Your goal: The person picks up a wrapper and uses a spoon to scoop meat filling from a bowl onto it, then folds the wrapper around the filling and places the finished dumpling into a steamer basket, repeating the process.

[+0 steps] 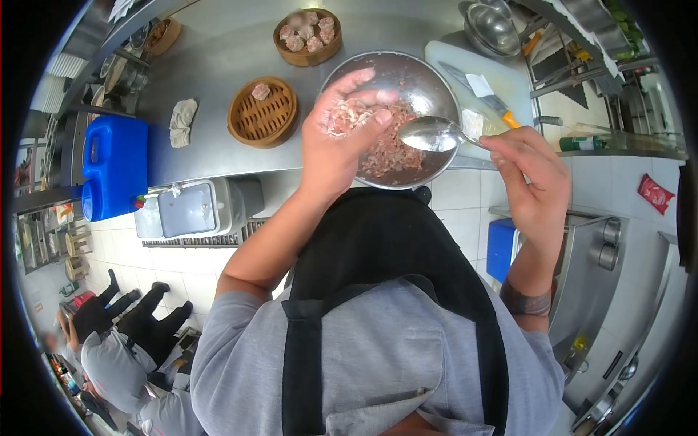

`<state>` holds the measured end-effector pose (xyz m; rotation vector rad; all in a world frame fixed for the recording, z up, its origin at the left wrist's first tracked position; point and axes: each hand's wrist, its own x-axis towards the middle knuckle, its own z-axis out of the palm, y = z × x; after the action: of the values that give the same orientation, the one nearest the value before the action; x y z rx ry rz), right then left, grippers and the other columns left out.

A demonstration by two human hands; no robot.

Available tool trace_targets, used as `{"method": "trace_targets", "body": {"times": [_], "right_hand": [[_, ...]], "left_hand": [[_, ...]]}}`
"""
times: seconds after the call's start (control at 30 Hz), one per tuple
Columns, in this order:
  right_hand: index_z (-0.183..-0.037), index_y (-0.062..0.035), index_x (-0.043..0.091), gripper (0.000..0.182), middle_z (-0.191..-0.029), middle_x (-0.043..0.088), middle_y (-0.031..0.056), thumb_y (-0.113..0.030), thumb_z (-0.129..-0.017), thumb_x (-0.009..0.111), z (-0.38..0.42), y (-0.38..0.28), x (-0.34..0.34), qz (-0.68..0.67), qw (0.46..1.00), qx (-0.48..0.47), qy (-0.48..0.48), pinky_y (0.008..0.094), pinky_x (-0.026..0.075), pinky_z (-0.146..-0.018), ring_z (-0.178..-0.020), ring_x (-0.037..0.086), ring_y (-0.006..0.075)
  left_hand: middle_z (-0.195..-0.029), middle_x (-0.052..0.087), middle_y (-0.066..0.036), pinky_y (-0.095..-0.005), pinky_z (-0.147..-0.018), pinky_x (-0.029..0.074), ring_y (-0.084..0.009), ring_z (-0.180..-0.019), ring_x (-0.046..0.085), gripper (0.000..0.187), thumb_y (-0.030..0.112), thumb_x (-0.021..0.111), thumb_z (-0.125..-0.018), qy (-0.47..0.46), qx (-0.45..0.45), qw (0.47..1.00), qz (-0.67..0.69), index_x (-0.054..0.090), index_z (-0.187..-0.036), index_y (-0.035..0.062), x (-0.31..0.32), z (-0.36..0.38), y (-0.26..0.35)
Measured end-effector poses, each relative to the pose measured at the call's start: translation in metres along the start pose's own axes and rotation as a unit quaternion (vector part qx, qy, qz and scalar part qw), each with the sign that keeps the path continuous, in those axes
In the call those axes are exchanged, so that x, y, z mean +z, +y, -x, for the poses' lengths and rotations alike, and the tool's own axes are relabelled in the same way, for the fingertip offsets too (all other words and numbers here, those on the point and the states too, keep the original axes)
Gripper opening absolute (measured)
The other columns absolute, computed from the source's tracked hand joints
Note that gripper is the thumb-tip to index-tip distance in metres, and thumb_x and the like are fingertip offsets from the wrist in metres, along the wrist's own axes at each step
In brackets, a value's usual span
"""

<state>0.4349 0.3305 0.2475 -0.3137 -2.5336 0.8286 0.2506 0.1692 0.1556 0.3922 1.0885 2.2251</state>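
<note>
My left hand (331, 149) is cupped, palm up, over the near left side of a metal bowl (429, 76). In its palm lies a pinkish-white dumpling (347, 116), partly hidden by the curled fingers and thumb. Minced meat filling (392, 156) covers the bottom of the bowl. My right hand (531, 171) pinches the handle of a metal spoon (430, 135), whose bowl is over the filling near my left thumb. A bamboo steamer (243, 127) with one dumpling (261, 91) stands left of my hand. Farther back, another bamboo steamer (320, 57) holds several dumplings.
On the right, a knife (494, 104) with a yellow handle lies on a white cutting board (443, 52). A folded cloth (182, 122) and a blue jug (113, 167) are to the left. Other people (120, 356) are in the background at lower left.
</note>
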Motion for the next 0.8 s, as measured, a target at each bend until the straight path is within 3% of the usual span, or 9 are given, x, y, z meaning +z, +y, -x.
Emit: {"method": "trace_targets", "body": {"times": [0.13,0.2,0.23,0.3,0.4,0.53,0.6,0.73,0.8], "right_hand": [[-0.110,-0.0026,0.078,0.026,-0.091,0.070,0.0107,0.009,-0.089,0.069,-0.002,-0.001,0.000,-0.004,1.000,-0.009,0.002,0.0269,0.049,-0.068,-0.078,0.065,0.0189],[-0.110,-0.0024,0.078,0.025,-0.090,0.070,0.0106,0.008,-0.090,0.069,-0.003,-0.001,0.000,-0.004,1.000,-0.008,0.004,0.0270,0.049,-0.068,-0.079,0.065,0.0187],[-0.110,-0.0021,0.078,0.024,-0.090,0.070,0.0104,0.008,-0.090,0.069,-0.003,-0.001,0.000,-0.002,1.000,-0.004,0.009,0.0271,0.049,-0.069,-0.079,0.065,0.0184],[-0.110,-0.0019,0.078,0.023,-0.091,0.070,0.0103,0.007,-0.091,0.069,-0.002,-0.001,0.000,-0.001,1.000,0.001,0.014,0.0271,0.049,-0.069,-0.079,0.065,0.0181],[-0.110,-0.0013,0.078,0.021,-0.091,0.070,0.0099,0.006,-0.092,0.070,0.000,0.002,0.003,-0.010,1.000,0.004,0.017,0.0273,0.049,-0.069,-0.079,0.064,0.0176],[-0.109,-0.0007,0.078,0.021,-0.092,0.070,0.0103,0.007,-0.092,0.069,0.002,0.005,0.007,-0.030,0.999,0.016,0.017,0.0270,0.049,-0.069,-0.080,0.064,0.0172],[-0.109,-0.0004,0.078,0.021,-0.092,0.070,0.0104,0.007,-0.091,0.069,0.003,0.006,0.007,-0.033,0.999,0.020,0.018,0.0268,0.049,-0.070,-0.080,0.064,0.0170],[-0.108,0.0011,0.077,0.019,-0.093,0.071,0.0102,0.007,-0.091,0.069,0.006,0.009,0.007,-0.040,0.998,0.032,0.024,0.0266,0.048,-0.070,-0.082,0.064,0.0167],[-0.108,0.0016,0.077,0.019,-0.093,0.071,0.0100,0.007,-0.091,0.069,0.009,0.013,0.007,-0.043,0.998,0.037,0.026,0.0265,0.048,-0.071,-0.082,0.064,0.0166]], "left_hand": [[-0.100,0.063,-0.005,-0.0291,-0.088,0.052,-0.0110,-0.090,0.059,0.039,-0.004,0.074,-0.092,-0.026,-0.057,0.991,-0.120,0.054,-0.125,0.0024,-0.011,0.003,0.005],[-0.106,0.069,-0.007,-0.0279,-0.083,0.056,-0.0104,-0.090,0.063,0.037,-0.002,0.077,-0.091,-0.033,0.085,0.976,-0.200,0.055,-0.121,0.0028,-0.023,0.003,-0.010],[-0.106,0.069,-0.007,-0.0279,-0.083,0.056,-0.0104,-0.090,0.063,0.037,-0.002,0.077,-0.091,-0.032,0.086,0.975,-0.200,0.055,-0.121,0.0028,-0.023,0.004,-0.013],[-0.125,0.067,-0.012,-0.0282,-0.087,0.055,-0.0101,-0.093,0.062,0.039,-0.003,0.078,-0.090,-0.033,0.064,0.997,0.038,0.055,-0.120,0.0030,-0.019,0.003,-0.014],[-0.137,0.061,-0.013,-0.0286,-0.091,0.053,-0.0096,-0.096,0.061,0.049,-0.005,0.079,-0.087,-0.071,0.068,0.995,-0.035,0.055,-0.129,0.0032,-0.025,0.000,-0.010],[-0.141,0.060,-0.014,-0.0299,-0.094,0.052,-0.0103,-0.098,0.063,0.051,-0.006,0.079,-0.086,-0.055,0.073,0.989,-0.114,0.058,-0.132,0.0020,-0.025,-0.002,0.000],[-0.143,0.059,-0.019,-0.0320,-0.089,0.058,-0.0148,-0.104,0.063,0.055,-0.014,0.074,-0.085,-0.079,0.097,0.976,-0.176,0.057,-0.137,-0.0005,-0.037,-0.009,-0.005],[-0.134,0.067,-0.019,-0.0310,-0.086,0.059,-0.0141,-0.106,0.064,0.044,-0.013,0.073,-0.087,-0.077,0.070,0.985,-0.139,0.061,-0.128,-0.0026,-0.035,-0.009,0.000],[-0.127,0.070,-0.017,-0.0315,-0.090,0.058,-0.0160,-0.113,0.064,0.040,-0.010,0.074,-0.089,-0.076,-0.045,0.992,-0.093,0.061,-0.126,-0.0017,-0.032,-0.007,0.009]]}}
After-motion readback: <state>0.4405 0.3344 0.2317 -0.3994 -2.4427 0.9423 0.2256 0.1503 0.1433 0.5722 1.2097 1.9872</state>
